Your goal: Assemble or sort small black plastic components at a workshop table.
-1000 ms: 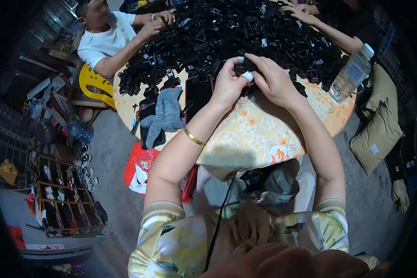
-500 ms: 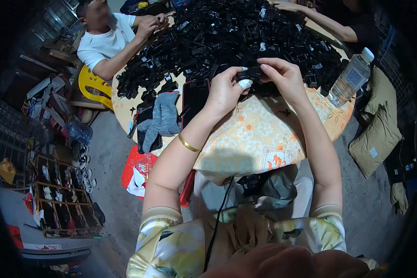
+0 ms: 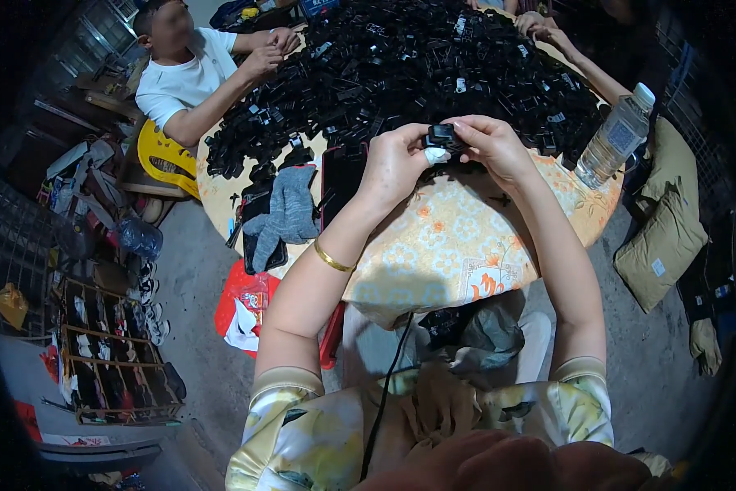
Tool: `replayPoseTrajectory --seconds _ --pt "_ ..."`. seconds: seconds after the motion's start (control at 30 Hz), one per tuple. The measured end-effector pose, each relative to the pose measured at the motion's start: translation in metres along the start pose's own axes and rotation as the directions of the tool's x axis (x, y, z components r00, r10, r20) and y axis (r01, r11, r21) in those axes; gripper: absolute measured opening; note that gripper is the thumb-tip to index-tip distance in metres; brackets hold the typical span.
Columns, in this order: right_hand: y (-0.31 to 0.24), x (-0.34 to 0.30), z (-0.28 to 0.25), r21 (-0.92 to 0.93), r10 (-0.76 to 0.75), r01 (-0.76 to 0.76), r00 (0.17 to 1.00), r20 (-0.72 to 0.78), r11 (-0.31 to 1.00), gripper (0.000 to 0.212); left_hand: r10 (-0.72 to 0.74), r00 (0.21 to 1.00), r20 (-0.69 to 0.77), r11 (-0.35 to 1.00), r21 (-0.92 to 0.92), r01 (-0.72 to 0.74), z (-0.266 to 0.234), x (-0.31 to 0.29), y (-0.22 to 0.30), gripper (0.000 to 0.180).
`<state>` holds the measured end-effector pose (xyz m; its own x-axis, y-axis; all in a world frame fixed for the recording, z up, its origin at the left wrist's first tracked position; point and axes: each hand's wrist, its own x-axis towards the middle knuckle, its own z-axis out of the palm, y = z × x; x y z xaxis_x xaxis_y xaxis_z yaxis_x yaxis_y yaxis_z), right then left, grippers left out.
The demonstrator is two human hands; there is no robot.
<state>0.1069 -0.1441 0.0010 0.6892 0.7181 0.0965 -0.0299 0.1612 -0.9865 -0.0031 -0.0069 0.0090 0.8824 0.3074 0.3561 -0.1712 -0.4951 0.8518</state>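
Left hand (image 3: 394,164) and right hand (image 3: 492,147) pinch one black part (image 3: 443,136) together — lifted clear of the pile (image 3: 400,65) for handling.

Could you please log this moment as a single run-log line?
left hand: holds small black part | right hand: holds same part | behind: black parts pile | table

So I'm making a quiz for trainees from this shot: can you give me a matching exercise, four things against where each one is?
Things:
1. small black part
2. plastic bottle
3. grey glove
4. gold bangle

Places:
A. standing at the table's right edge
B. on the left wrist
C. held between the left hand and the right hand
D. lying at the table's left edge

Pairs: 1-C, 2-A, 3-D, 4-B
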Motion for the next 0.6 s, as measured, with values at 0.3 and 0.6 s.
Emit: replayPoseTrajectory --seconds 0.3,0.6 --pt "-0.005 -0.001 -0.002 0.109 0.129 -0.140 0.986 0.103 0.984 0.022 0.034 0.998 0.047 0.995 0.089 -0.039 -0.007 0.003 -0.003 0.025" --pt "0.005 -0.007 0.013 -0.047 -0.097 0.095 0.995 -0.029 0.994 0.018 -0.086 0.990 0.113 0.992 -0.080 0.096 -0.008 0.003 0.005 0.030"
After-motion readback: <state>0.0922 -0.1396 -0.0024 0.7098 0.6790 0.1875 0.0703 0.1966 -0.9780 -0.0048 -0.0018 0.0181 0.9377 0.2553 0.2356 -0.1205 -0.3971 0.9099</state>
